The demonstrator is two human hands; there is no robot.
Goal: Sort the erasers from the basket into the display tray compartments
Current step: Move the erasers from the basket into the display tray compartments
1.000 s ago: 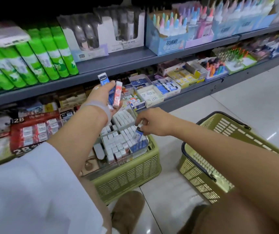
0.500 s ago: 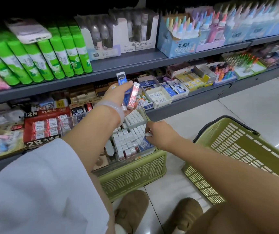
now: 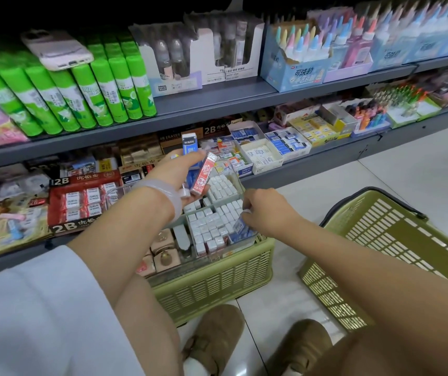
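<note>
A clear display tray (image 3: pixel 237 177) with compartments full of small white erasers (image 3: pixel 212 226) rests on top of a green basket (image 3: pixel 217 278). My left hand (image 3: pixel 176 169) hovers above the tray and grips a blue-sleeved eraser (image 3: pixel 189 143) and a red-sleeved eraser (image 3: pixel 203 173). My right hand (image 3: pixel 265 210) reaches down to the tray's front right compartment and pinches a blue-sleeved eraser (image 3: pixel 240 227) there. Pink and brown boxed items (image 3: pixel 160 251) fill the tray's left side.
A second green basket (image 3: pixel 396 248) lies tilted on the tiled floor at the right. Grey shelves (image 3: pixel 217 101) behind hold glue sticks, eraser boxes and a phone (image 3: pixel 56 50). My feet in brown shoes (image 3: pixel 212 340) stand just below the baskets.
My right hand has lowered the blue-sleeved eraser from above the tray into its front right compartment. My left hand keeps holding its two erasers. The camera view shifted left and down.
</note>
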